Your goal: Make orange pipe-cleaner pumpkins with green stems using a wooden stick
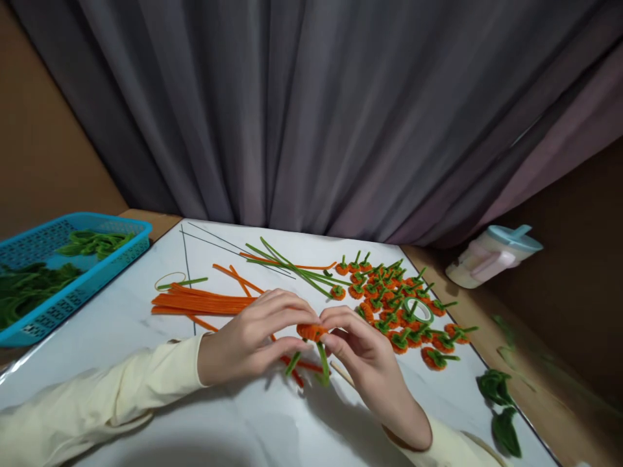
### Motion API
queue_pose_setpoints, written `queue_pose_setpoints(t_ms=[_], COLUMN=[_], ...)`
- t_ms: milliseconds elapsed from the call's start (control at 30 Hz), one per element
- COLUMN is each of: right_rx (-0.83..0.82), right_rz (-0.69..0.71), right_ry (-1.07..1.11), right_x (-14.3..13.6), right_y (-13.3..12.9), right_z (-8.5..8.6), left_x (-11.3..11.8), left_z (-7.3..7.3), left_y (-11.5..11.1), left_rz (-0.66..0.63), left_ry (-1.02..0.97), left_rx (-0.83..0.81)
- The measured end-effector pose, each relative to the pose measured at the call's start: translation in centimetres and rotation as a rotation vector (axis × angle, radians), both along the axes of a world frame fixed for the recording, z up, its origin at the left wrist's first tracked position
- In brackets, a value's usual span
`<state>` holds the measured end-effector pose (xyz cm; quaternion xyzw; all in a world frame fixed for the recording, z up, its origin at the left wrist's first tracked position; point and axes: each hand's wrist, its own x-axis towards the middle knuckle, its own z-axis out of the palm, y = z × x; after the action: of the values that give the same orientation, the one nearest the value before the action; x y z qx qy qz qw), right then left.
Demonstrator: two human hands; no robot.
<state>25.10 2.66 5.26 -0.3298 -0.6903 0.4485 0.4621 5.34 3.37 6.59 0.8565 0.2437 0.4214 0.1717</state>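
Between my two hands is a small orange pipe-cleaner pumpkin (311,333), with green pipe-cleaner ends hanging below it. My left hand (272,327) pinches its left side, fingers on top and thumb below. From the right, the fingertips of my right hand (357,347) press on it. Beneath my hands, a few orange strips and a thin stick (342,373) lie partly hidden on the white sheet. Left of my hands rests a bundle of orange pipe cleaners (204,301). Beyond them lie several green pipe cleaners (292,264).
Many finished-looking orange pumpkins with green stems (389,285) cluster at the right, a tape roll (418,310) among them. A blue basket (121,250) holding green pieces stands left. A lidded cup (491,256) is at back right. Green leaf shapes (505,431) lie front right.
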Motion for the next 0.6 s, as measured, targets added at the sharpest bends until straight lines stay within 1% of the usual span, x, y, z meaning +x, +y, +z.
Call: queue_pose_setpoints(t_ms=[100, 200, 300, 400, 500, 600], right_rx=[-0.097, -0.098, -0.037, 0.024, 0.098, 0.207], right_rz=[0.015, -0.013, -0.014, -0.02, -0.055, -0.104], right_ry=[0.112, 0.164, 0.143, 0.104, 0.038, -0.041], right_x=[-0.4, -0.4, -0.3, -0.3, -0.3, -0.3], right_y=[0.6, 0.9, 0.8, 0.6, 0.5, 0.3], right_z=[1.6, 2.4, 2.6, 2.7, 2.8, 2.8], left_x=[0.5, 0.7, 0.6, 0.7, 0.8, 0.9], left_z=[1.4, 1.9, 2.0, 1.9, 1.7, 1.2], left_y=[0.2, 0.0, -0.3, -0.6, -0.7, -0.7], left_rz=[0.04, 0.08, 0.098, 0.103, 0.115, 0.121], left_ry=[-0.067, -0.113, -0.136, -0.158, -0.178, -0.195], left_rx=[0.066, 0.008, -0.097, -0.144, -0.159, -0.125])
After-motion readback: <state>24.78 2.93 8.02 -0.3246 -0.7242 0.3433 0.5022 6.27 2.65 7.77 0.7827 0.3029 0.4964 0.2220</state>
